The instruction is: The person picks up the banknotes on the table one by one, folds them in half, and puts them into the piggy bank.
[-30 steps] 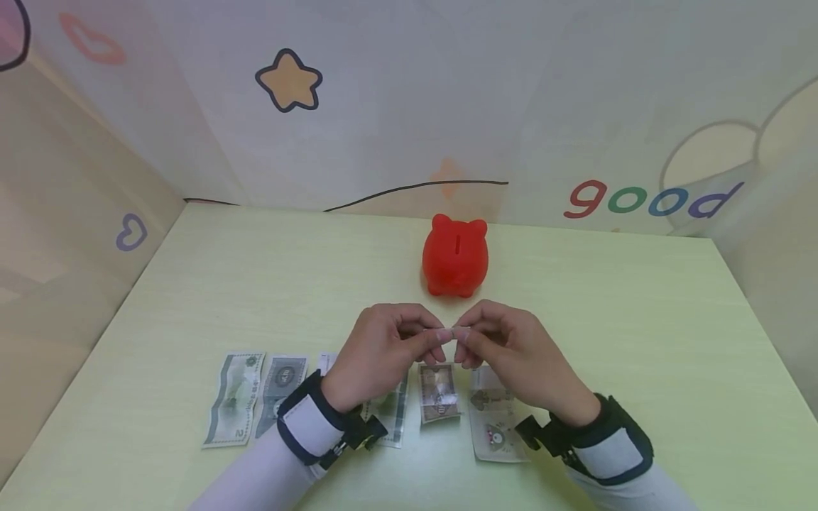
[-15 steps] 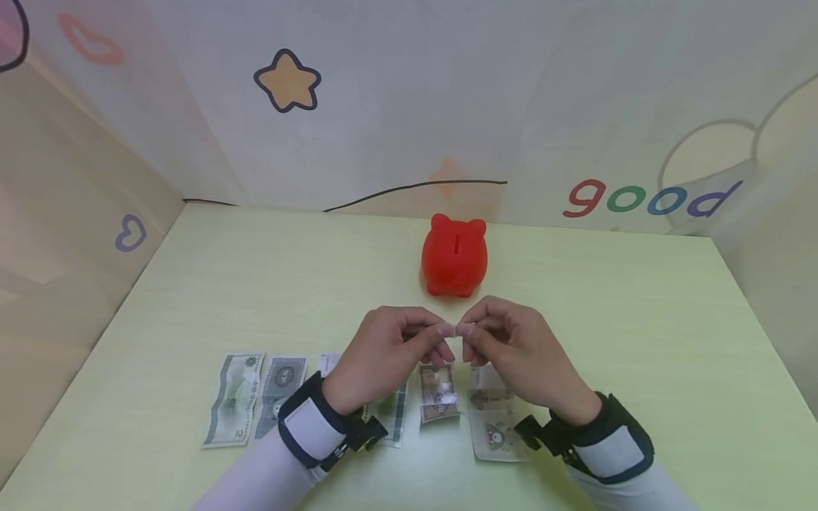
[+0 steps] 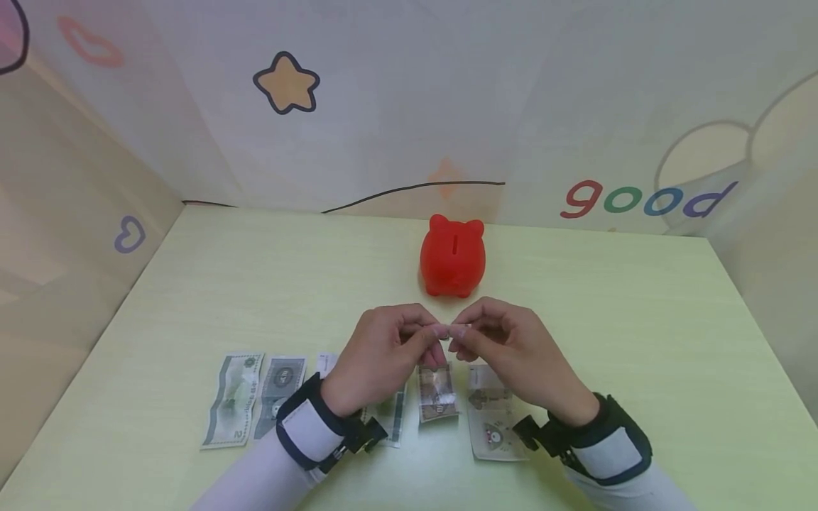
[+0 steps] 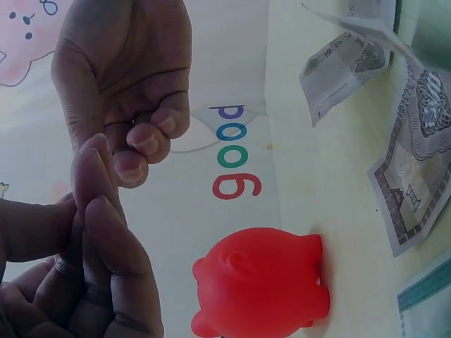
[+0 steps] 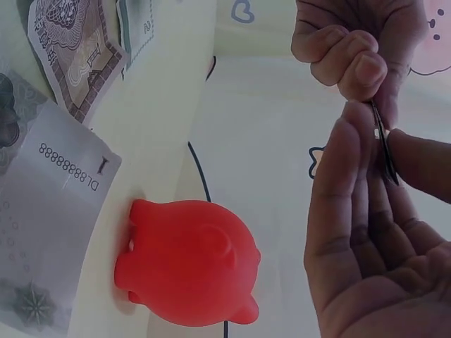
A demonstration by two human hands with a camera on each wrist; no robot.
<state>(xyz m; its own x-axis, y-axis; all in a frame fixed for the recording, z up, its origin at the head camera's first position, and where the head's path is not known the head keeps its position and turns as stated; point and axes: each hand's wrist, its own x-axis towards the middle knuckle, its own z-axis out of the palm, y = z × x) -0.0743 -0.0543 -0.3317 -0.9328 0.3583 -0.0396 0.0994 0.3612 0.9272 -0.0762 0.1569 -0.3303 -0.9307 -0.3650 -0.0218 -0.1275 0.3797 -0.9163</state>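
Note:
In the head view my left hand (image 3: 386, 362) and right hand (image 3: 527, 355) meet fingertip to fingertip above the table. Between them is a small, thin folded banknote (image 5: 382, 144), seen edge-on in the right wrist view and mostly covered by fingers. Each hand pinches it between thumb and fingers. Just beyond the hands stands a red piggy bank (image 3: 452, 259), its slot on top. Below the hands lie a small brown banknote (image 3: 437, 394) and a paler banknote (image 3: 495, 426). Printing on the folded banknote cannot be read.
More banknotes lie in a row at left: a green one (image 3: 233, 401), a grey one (image 3: 281, 387) and others partly under my left forearm. Behind the table (image 3: 287, 262) rises a printed backdrop (image 3: 409, 106) with side panels.
The hands stay almost in place above the notes. The fingertips shift slightly along the folded banknote, and the right fingers come a little left against the left ones.

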